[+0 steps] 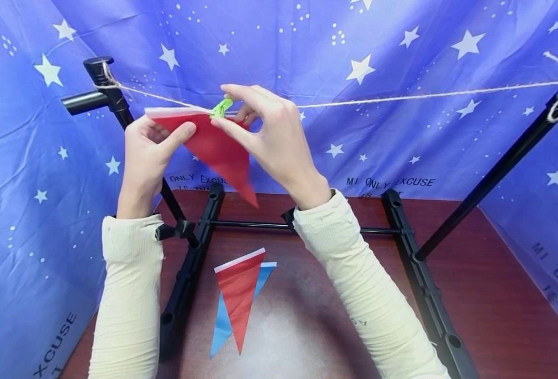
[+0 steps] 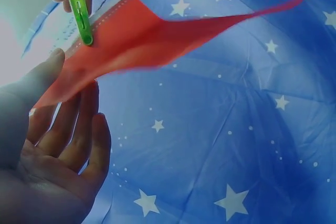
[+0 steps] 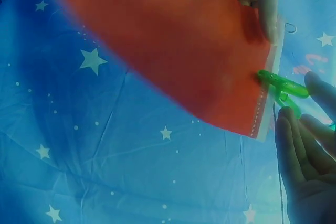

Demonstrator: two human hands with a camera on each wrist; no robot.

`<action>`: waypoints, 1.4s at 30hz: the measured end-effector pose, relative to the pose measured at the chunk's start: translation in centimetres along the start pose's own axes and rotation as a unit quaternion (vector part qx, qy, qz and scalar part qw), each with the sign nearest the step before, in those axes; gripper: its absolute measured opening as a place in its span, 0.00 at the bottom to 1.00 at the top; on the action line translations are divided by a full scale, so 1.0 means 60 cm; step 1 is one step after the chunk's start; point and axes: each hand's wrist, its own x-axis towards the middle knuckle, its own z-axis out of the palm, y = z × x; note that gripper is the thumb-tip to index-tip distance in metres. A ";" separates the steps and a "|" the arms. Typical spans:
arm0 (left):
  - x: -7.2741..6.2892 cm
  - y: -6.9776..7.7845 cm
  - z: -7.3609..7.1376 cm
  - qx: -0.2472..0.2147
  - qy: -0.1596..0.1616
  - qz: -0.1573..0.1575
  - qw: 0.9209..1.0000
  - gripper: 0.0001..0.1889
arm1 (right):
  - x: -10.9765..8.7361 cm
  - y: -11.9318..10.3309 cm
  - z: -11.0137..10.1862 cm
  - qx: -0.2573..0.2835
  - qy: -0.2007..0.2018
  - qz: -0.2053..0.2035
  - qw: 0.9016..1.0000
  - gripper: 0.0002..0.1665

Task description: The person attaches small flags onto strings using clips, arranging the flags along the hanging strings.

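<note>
A red triangular pennant [image 1: 222, 147] with a white top band hangs at the string [image 1: 378, 99], its tip pointing down to the right. My left hand [image 1: 143, 152] pinches its left upper part between thumb and fingers. At the band, a green clothespin [image 1: 221, 108] straddles the pennant's edge beside the string. My right hand [image 1: 276, 134] pinches the clothespin's handles between thumb and fingers. In the right wrist view the clothespin [image 3: 283, 88] has its tip over the white band and the red cloth. The left wrist view shows the same green clothespin [image 2: 81, 19] on the stitched edge.
Below, a second red pennant [image 1: 240, 295] lies across a blue pennant [image 1: 222, 323] on the brown table [image 1: 317, 337]. A black frame carries the string between a left post [image 1: 113, 95] and a right post [image 1: 487, 168]. Blue star-patterned cloth [image 1: 307, 58] surrounds the table.
</note>
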 end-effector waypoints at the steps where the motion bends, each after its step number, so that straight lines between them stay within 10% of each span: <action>1: -0.001 -0.001 0.000 -0.001 0.000 -0.001 1.000 0.14 | -0.001 0.001 -0.001 0.001 0.003 -0.003 1.000 0.24; 42: -0.070 -0.079 -0.017 0.004 -0.056 -0.038 0.998 0.08 | -0.087 0.047 -0.015 0.009 0.033 -0.052 0.998 0.16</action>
